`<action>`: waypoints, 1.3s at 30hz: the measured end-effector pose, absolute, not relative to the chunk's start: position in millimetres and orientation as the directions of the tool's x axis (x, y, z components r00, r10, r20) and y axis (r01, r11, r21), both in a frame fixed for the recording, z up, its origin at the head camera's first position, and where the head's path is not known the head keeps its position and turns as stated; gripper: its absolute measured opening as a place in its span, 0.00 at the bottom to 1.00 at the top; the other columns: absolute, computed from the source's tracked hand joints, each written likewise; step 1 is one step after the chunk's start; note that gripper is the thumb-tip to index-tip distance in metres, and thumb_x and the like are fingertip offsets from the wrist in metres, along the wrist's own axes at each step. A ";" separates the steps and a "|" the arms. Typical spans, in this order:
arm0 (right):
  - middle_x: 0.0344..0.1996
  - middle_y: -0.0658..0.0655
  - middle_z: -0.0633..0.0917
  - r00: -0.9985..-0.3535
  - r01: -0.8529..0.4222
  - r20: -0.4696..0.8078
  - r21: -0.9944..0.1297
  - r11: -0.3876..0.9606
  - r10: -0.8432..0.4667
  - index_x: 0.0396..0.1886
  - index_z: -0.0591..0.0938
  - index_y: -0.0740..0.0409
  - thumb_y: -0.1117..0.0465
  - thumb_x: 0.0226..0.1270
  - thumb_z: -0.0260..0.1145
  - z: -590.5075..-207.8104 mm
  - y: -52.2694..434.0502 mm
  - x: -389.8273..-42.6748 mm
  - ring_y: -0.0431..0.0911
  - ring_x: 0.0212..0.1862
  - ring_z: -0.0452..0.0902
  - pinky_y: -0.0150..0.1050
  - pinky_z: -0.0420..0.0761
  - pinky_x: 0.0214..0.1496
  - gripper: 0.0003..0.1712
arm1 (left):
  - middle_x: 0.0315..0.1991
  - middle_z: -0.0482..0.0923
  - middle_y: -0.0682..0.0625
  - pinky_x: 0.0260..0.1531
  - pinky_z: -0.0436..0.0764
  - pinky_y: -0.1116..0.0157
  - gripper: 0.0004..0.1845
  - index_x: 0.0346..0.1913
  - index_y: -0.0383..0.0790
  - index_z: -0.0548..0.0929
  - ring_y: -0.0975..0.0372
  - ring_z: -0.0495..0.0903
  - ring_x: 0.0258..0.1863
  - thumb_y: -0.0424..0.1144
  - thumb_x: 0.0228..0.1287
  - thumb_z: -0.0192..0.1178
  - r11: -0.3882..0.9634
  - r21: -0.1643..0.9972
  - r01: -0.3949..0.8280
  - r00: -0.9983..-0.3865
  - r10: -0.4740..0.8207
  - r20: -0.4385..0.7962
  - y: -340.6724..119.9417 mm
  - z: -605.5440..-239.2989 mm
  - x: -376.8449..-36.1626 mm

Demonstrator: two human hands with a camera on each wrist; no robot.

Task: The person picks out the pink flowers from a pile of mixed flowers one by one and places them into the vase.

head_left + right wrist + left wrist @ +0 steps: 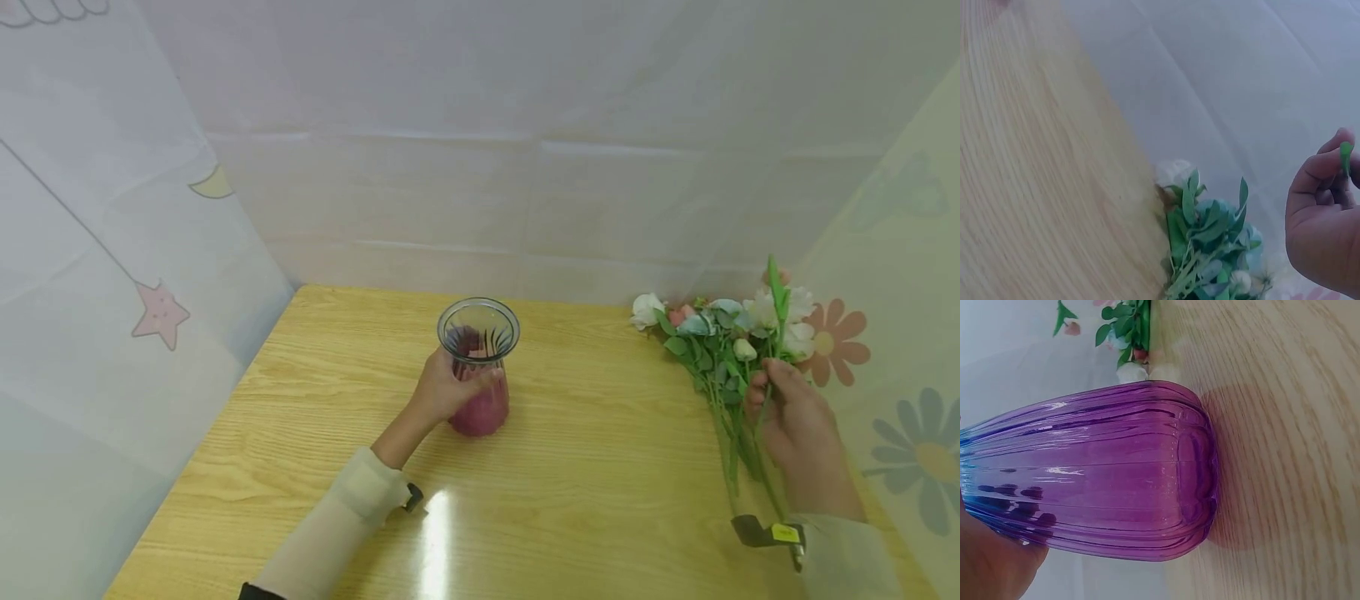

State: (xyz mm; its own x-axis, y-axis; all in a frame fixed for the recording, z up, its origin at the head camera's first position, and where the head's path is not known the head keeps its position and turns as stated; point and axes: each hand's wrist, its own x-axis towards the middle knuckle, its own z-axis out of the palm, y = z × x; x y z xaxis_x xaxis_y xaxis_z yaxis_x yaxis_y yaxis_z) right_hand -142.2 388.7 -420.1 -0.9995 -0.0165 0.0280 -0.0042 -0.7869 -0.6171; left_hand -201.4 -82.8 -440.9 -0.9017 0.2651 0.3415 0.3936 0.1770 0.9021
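Near the middle of the head view the left hand is wrapped around the lower body of a purple ribbed glass vase, fingers curled on its side; the vase stands upright on the wooden table, its clear flared rim toward the upper part of the frame and its rounded purple base resting on the wood; in the left wrist view the vase fills most of the frame, lying sideways in the picture, with the edge of the left hand touching it at the lower left and the table on the right. At the right side of the head view the right hand is closed around a green stem, pinching it between thumb and fingers, above a bunch of artificial flowers whose white, pink and pale blue heads lie at the far right edge of the table; in the right wrist view the right hand sits at the lower right with a green bit between its fingertips, the flowers just to its left at the bottom centre; the two hands are well apart, the vase at centre and the flowers at far right; pale printed sheets wall in the table on all sides.
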 end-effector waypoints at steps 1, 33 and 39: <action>0.32 0.62 0.82 -0.999 -0.006 0.043 -0.606 -0.795 -0.025 0.47 0.77 0.65 0.65 0.83 0.45 -418.8 386.1 -142.4 0.52 0.29 0.78 0.41 0.80 0.29 0.13 | 0.53 0.81 0.43 0.60 0.80 0.54 0.33 0.60 0.39 0.73 0.53 0.81 0.56 0.52 0.57 0.74 0.173 0.903 0.394 -0.901 0.268 0.342 -83.1 -441.1 -201.8; 0.35 0.62 0.83 -0.941 -0.292 0.318 -0.599 -0.746 0.114 0.43 0.73 0.67 0.74 0.76 0.50 -373.1 292.2 -154.7 0.51 0.37 0.84 0.38 0.86 0.36 0.05 | 0.55 0.78 0.30 0.63 0.77 0.46 0.31 0.62 0.25 0.68 0.41 0.78 0.58 0.29 0.58 0.69 0.145 0.915 0.376 -0.909 0.249 0.334 -74.6 -450.1 -205.9; 0.31 0.61 0.87 -0.929 -0.341 0.354 -0.701 -0.626 0.109 0.44 0.75 0.67 0.76 0.75 0.50 -365.6 276.8 -159.9 0.48 0.36 0.86 0.34 0.87 0.37 0.07 | 0.53 0.80 0.34 0.61 0.79 0.50 0.31 0.60 0.29 0.70 0.45 0.80 0.56 0.32 0.55 0.71 0.155 0.889 0.430 -0.893 0.217 0.394 -73.5 -454.3 -207.4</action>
State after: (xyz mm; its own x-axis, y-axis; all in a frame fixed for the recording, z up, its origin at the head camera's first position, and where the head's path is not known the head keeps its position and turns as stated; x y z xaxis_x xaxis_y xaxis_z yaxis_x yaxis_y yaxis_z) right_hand -159.9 276.8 -365.6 -0.9289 0.1094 0.3539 -0.3410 -0.6258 -0.7015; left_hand -207.4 -73.5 -454.3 -0.8930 0.2169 0.3944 0.4305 0.1551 0.8892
